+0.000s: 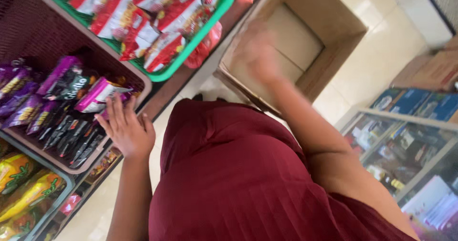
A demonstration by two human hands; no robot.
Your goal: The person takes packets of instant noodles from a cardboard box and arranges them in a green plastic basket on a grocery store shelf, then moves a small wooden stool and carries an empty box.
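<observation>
The cardboard box (305,45) stands open on the pale tiled floor (381,55), and it is the landmark here. Its inside shows only the bare bottom.

To the left of the box, a dark red basket (28,36) holds many purple snack packets (62,81) and some thin black sachets (71,141). Between this basket and the box, higher in the picture, a green tray (210,21) is filled with red snack packets (143,17). Far below and left of the box, yellow packets (24,193) lie in another basket. To the right of the box, a glass counter (405,145) shows small goods inside.

The right hand (260,55) is over the left part of the box, very blurred; I cannot tell if it is open or closed. The left hand (126,129) is well apart from the box, at the rim of the dark red basket, with fingers spread and fingertips touching one purple and white packet (100,93).
</observation>
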